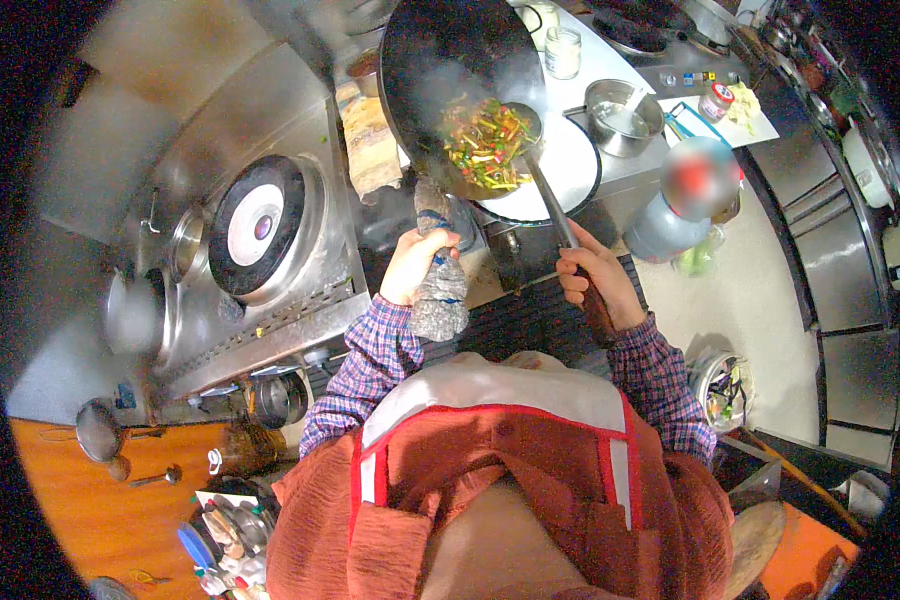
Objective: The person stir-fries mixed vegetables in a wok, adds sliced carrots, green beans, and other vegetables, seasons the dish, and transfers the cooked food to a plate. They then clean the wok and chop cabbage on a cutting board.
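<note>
My left hand (417, 262) grips the cloth-wrapped handle (440, 296) of a large black wok (450, 52). The wok is tilted, and steam rises in it. Chopped vegetables (487, 146), green, yellow and red, lie in its lower part. In my right hand (598, 277) is the long dark handle of a ladle (547, 184). The ladle's bowl is in the wok, against the food. Below the wok's rim sits a white dish (570, 169) with a dark edge, partly hidden by the wok and ladle.
To the left is a steel range with a round burner (259, 225). A steel pot (624, 116), a glass jar (563, 54) and a red-lidded jar (716, 103) stand at upper right. Another person (667, 217) is on the right, near a waste bucket (720, 390).
</note>
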A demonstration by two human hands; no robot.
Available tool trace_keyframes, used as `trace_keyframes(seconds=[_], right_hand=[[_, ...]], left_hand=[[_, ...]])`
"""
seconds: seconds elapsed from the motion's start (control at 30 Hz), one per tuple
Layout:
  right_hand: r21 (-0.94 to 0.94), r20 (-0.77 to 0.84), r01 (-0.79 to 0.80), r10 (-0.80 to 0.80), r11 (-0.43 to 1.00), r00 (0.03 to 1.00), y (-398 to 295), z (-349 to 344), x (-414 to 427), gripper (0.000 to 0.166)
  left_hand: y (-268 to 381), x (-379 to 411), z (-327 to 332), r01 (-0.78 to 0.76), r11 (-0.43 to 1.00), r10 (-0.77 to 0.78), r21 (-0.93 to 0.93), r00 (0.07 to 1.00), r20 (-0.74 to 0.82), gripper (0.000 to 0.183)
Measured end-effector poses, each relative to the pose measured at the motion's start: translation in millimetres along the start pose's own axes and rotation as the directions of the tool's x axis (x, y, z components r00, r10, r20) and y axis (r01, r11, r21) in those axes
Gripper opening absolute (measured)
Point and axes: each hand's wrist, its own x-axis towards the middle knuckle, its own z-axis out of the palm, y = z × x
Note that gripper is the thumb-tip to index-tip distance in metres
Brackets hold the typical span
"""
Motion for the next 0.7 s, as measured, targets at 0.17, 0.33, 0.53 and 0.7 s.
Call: trace_keyframes(seconds=[0.17, 0.33, 0.53, 0.7], right_hand=[[-0.112, -0.090, 0.052, -0.062, 0.992, 0.994, 3, -16, -3, 0.060], [-0.404, -0.171, 0.086, -0.167, 0.911, 0.971, 12, -27, -4, 0.064], [-0.904, -0.070, 0.135, -0.451, 0.406, 0.890, 32, -58, 1, 0.067], [-0.993, 0.113, 0.111, -0.561, -0.038, 0.820, 45, -86, 7, 0.070]], left_hand=[[1, 4, 19, -0.161, 0.979, 0.166, 0.126, 0.986, -0.026, 0.014], [7, 5, 21, -0.298, 0.895, 0.320, 0.332, 0.947, -0.015, 0.012], [22, -11, 20, -0.352, 0.860, 0.391, 0.368, 0.920, -0.034, 0.011], [34, -28, 17, -0.375, 0.867, 0.407, 0.327, 0.913, -0.030, 0.011]])
